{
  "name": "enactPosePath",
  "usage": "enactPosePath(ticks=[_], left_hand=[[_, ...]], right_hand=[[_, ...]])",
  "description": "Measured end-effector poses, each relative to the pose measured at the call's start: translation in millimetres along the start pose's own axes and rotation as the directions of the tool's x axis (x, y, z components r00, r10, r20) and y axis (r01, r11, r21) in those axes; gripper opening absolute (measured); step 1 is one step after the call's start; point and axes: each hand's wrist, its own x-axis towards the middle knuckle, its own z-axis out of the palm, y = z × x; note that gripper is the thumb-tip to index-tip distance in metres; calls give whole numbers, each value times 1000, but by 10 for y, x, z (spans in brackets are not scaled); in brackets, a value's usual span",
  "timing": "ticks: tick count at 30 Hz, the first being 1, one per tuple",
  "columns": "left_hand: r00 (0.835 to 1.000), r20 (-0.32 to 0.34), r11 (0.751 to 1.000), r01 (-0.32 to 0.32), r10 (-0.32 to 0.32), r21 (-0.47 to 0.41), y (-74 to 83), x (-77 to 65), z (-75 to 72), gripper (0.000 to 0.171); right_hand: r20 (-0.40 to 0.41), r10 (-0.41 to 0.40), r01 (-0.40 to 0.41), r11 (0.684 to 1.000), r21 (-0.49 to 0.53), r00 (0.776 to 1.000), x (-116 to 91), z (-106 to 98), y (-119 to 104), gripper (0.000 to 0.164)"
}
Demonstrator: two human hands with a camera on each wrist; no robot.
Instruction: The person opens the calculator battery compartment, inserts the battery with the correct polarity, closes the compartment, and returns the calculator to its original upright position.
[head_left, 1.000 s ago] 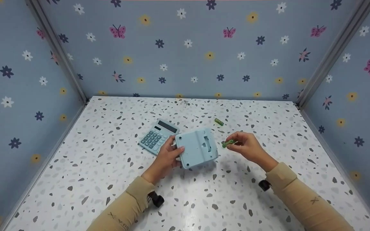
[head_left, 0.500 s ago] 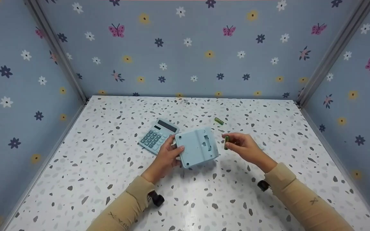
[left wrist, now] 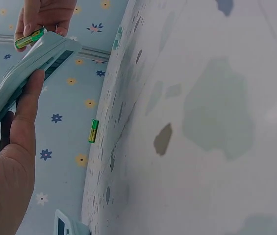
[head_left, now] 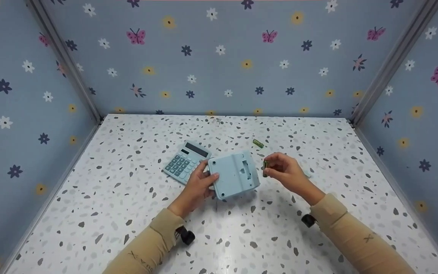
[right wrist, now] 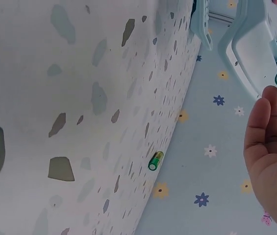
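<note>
My left hand [head_left: 196,184] grips a light blue calculator [head_left: 228,177] by its left edge, thumb on its back. The back faces up, with an uncovered battery slot [head_left: 246,169] near the right end. Just right of it, my right hand [head_left: 286,172] pinches a green battery [head_left: 265,168] between thumb and fingers, apart from the slot. The left wrist view shows that battery [left wrist: 30,38] close over the calculator's end. A second green battery [head_left: 258,143] lies on the table behind. The calculator's dark display [left wrist: 59,66] faces down.
Another light blue calculator [head_left: 183,163] lies face up on the speckled table [head_left: 219,247], left of the held one and partly behind it. A small pale blue piece [head_left: 307,174] shows behind my right wrist. Flower-patterned walls [head_left: 219,72] enclose the back and sides.
The battery in my right hand has turned from nearly level to upright, and that hand has shifted slightly left. My left hand and its calculator stay almost still.
</note>
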Motion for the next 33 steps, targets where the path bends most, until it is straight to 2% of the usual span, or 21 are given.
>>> enactPosePath(ticks=[8, 15, 24, 33], left_hand=[[999, 22, 999, -23, 23, -23, 9, 0, 15, 56], [998, 55, 999, -43, 44, -21, -10, -6, 28, 56], [999, 42, 1000, -30, 30, -5, -18, -9, 46, 56], [999, 40, 999, -23, 23, -22, -21, 9, 44, 55]], right_hand=[[-9, 4, -4, 1000, 2, 1000, 28, 45, -62, 27], [-13, -24, 24, 1000, 2, 1000, 23, 83, -56, 27], [-30, 2, -3, 1000, -28, 1000, 7, 137, -53, 27], [-51, -29, 29, 1000, -5, 998, 34, 175, -94, 31]])
